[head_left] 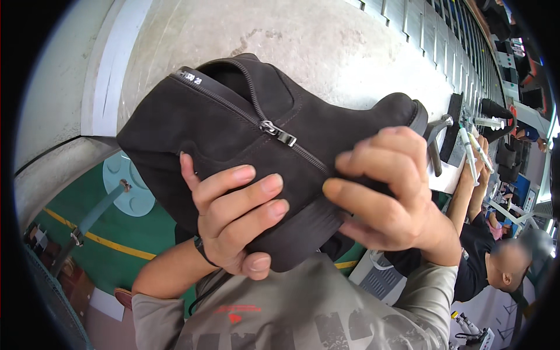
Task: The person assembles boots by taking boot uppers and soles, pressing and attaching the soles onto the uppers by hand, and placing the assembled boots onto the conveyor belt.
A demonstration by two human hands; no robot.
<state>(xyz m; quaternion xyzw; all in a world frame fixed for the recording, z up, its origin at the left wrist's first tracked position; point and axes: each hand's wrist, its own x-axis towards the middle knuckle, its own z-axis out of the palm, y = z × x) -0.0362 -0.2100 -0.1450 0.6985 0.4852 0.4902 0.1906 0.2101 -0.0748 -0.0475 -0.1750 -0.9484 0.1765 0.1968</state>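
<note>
A dark grey suede ankle boot with a side zipper fills the middle of the view, lying on its side with the heel toward me. My left hand grips it from below, fingers wrapped over the heel area, and a dark band sits on that wrist. My right hand clasps the toe end on the right, fingers curled over the upper. The metal zipper pull lies between the two hands.
A pale grey work surface lies behind the boot. Another person in a black shirt sits at the right, arms reaching to white tube-like tools. Green floor with a yellow line is at lower left.
</note>
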